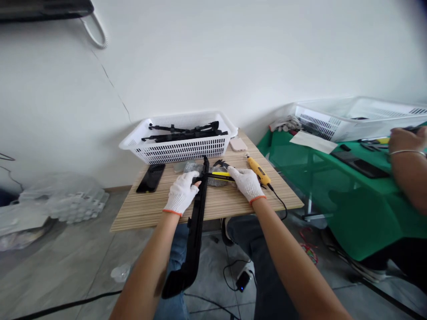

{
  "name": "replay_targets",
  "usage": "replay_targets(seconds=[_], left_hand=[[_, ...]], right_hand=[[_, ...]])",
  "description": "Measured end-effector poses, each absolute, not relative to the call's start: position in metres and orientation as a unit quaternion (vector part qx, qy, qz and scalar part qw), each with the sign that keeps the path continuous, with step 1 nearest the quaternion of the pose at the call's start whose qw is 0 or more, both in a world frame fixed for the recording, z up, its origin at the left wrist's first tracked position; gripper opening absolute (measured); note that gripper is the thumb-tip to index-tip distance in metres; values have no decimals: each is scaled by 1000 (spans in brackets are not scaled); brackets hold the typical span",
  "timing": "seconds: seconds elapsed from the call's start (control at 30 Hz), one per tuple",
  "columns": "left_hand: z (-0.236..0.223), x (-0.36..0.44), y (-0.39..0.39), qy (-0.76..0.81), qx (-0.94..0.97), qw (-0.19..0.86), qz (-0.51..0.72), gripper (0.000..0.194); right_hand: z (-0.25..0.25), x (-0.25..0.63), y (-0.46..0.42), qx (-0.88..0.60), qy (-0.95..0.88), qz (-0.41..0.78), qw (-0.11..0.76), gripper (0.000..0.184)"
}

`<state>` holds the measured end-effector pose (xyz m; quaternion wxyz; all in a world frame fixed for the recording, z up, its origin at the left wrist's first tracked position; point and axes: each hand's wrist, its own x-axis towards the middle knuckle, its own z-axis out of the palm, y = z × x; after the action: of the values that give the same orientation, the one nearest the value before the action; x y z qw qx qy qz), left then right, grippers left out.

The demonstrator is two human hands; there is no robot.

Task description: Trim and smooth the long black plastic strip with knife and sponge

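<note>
Tabletop point(138, 213), bare corner, black strip point(195, 222) past edge.

We see a long, narrow black strip point(196, 213), ridged along its length, held aslant: its thin end points to 12 o'clock, and its body runs toward 7 o'clock, where it widens and curls outward. A small tab juts at 9 o'clock midway. From its upper part, a slim black-and-yellow tool point(220, 176) extends toward 3 o'clock, nearly level; we cannot tell whether they touch.
</note>
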<state>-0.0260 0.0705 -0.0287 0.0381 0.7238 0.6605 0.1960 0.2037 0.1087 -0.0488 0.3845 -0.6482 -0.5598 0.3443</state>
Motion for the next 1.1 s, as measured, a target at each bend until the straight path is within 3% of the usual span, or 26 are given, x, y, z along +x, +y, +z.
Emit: replay_targets(seconds=[0.2, 0.73, 1.1], left_hand=[[-29, -25, 70, 657, 719, -8, 227, 47], [-34, -29, 74, 653, 727, 21, 213, 33], [-36, -30, 75, 649, 728, 18, 222, 33]], right_hand=[[-54, 205, 113, -642, -575, 333, 383, 64], [-42, 205, 106, -575, -552, 411, 442, 50], [-32, 208, 104, -607, -554, 429, 375, 41]])
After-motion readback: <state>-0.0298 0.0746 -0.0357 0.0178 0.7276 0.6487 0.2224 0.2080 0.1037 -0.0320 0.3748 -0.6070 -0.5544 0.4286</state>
